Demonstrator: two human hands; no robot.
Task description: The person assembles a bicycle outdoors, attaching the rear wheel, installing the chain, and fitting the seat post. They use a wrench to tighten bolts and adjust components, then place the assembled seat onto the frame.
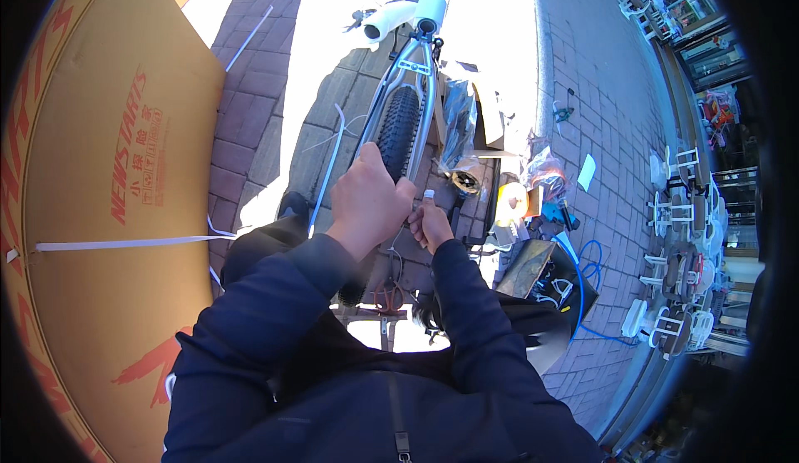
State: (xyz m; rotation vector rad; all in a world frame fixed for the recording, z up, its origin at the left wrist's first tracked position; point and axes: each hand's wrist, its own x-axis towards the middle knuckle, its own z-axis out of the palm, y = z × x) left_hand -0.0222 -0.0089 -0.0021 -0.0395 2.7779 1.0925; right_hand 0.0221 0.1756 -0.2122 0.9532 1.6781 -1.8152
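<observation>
A silver bicycle frame (425, 28) stands in front of me, with a knobby black tyre (399, 121) between its tubes. My left hand (370, 201) is a closed fist at the near end of that tyre, its knuckles up; whatever it grips is hidden behind the fingers. Just to its right and a little nearer, my right hand (431, 226) is closed, its fingers curled around a small object with a white tip (429, 193). Only that tip shows above the fingers. A thin cable (394, 251) hangs below the hands.
A large cardboard box (125, 171) with a white strap fills the left side. At right are an open tool box (541, 276), a blue hose (580, 296), plastic-wrapped parts (459, 121) and a white paper (587, 171). White-and-brown items (678, 263) line the far right.
</observation>
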